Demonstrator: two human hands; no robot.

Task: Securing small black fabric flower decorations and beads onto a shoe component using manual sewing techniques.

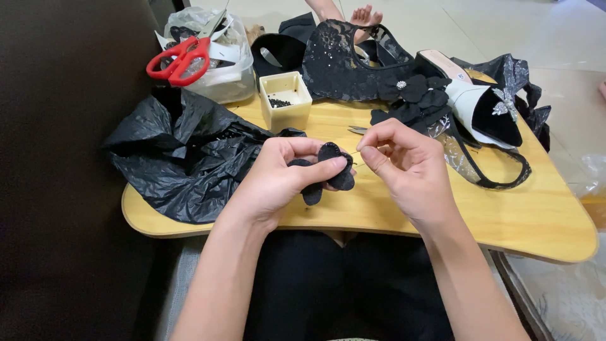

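Note:
My left hand (278, 177) holds a black fabric flower (331, 170) by its petals, thumb pressed on top, just above the wooden lap table (517, 215). My right hand (401, 161) is pinched shut on a thin needle (357, 151) whose tip meets the flower's upper edge. The two hands are almost touching at the middle of the table.
A crumpled black plastic bag (183, 158) lies at the left. Behind are a cream square cup of black beads (286, 100), red-handled scissors (180, 58) on a clear bag, black lace fabric (344, 60), finished black flowers (413, 95), a black-and-white shoe (483, 104), and another person's foot (366, 16).

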